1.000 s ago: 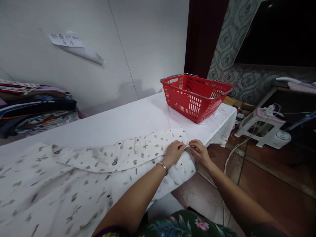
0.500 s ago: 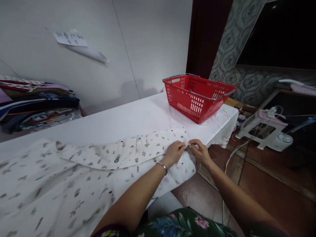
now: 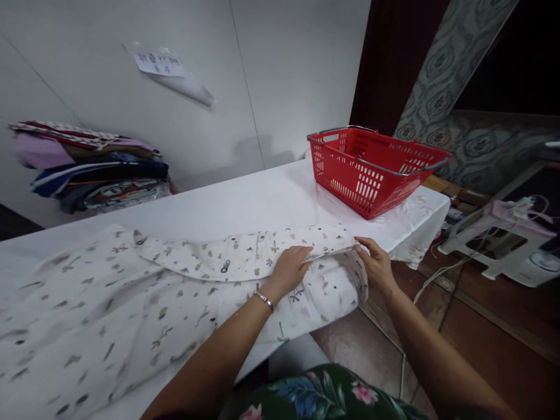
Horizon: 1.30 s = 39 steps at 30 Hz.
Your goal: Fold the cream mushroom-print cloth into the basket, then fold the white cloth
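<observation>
A large white cloth (image 3: pixel 175 315) with small leaf and animal-like prints lies spread over the table, its far part folded over in a long strip. My left hand (image 3: pixel 289 269), with a bracelet at the wrist, grips the edge of this strip partway along, fingers on top. At the strip's right end, my right hand (image 3: pixel 375 263) pinches the corner between thumb and fingers. Between both hands the edge runs fairly straight and slightly raised. Below my right hand, the cloth's lower layer curves over the table's end.
A red plastic basket (image 3: pixel 371 181) with metal handles stands at the back right of the white-covered table (image 3: pixel 227 204). Folded clothes (image 3: pixel 100 166) are stacked at the back left by the wall. On the floor to the right is a white and pink stool (image 3: pixel 503 233) with cables.
My hands, close together at the strip's right end before, are now apart. The left has slid left along the edge, and the right stays at the corner. The view has turned slightly left.
</observation>
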Tool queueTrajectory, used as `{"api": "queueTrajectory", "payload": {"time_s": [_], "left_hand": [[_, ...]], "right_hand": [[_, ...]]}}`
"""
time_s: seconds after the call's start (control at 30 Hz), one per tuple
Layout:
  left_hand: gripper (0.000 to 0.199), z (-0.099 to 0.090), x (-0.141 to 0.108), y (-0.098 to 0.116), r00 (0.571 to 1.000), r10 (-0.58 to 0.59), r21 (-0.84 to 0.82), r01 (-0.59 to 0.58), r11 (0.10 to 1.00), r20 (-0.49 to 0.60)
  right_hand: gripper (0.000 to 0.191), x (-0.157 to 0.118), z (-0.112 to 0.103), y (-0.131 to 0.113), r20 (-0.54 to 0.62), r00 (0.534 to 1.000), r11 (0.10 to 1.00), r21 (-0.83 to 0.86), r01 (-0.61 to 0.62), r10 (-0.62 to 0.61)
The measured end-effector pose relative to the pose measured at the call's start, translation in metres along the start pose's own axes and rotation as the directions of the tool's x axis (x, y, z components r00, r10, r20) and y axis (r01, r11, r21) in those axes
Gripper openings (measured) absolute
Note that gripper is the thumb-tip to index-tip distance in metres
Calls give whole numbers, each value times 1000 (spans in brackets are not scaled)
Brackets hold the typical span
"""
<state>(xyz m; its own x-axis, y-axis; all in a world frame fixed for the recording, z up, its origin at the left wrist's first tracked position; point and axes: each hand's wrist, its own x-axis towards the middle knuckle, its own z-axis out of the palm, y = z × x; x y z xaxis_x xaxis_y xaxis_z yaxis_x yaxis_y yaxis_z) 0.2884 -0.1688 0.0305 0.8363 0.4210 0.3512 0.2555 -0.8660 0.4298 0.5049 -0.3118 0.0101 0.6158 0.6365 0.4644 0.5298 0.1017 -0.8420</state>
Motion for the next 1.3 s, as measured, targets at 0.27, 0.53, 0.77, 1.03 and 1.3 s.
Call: {"api": "queueTrajectory", "payload": {"time_s": [0.27,0.53,0.77,1.03,1.3], "left_hand": [[34,-21,-35,-13,983,-170,124,178,976,-68],[24,-34,-44,-23,967,-256,44,256,966,-7],[22,-35,-44,-26,929,-364,-2,365,931,-71],[26,-31,-53,-29,965,-218,-33,216,976,-146],[13,-41,-64,-27,989,-149,221,149,964,-17]], "right_hand": [[26,0,3,-2,-13,998,993,103,-58,60],[28,-2,4,-4,0,999,989,146,-38,38],[27,-2,4,-7,-15,998,983,175,-50,54],[27,-2,2,-10,-46,997,974,219,-53,65],[28,0,3,-6,-56,996,974,216,-63,77]]}}
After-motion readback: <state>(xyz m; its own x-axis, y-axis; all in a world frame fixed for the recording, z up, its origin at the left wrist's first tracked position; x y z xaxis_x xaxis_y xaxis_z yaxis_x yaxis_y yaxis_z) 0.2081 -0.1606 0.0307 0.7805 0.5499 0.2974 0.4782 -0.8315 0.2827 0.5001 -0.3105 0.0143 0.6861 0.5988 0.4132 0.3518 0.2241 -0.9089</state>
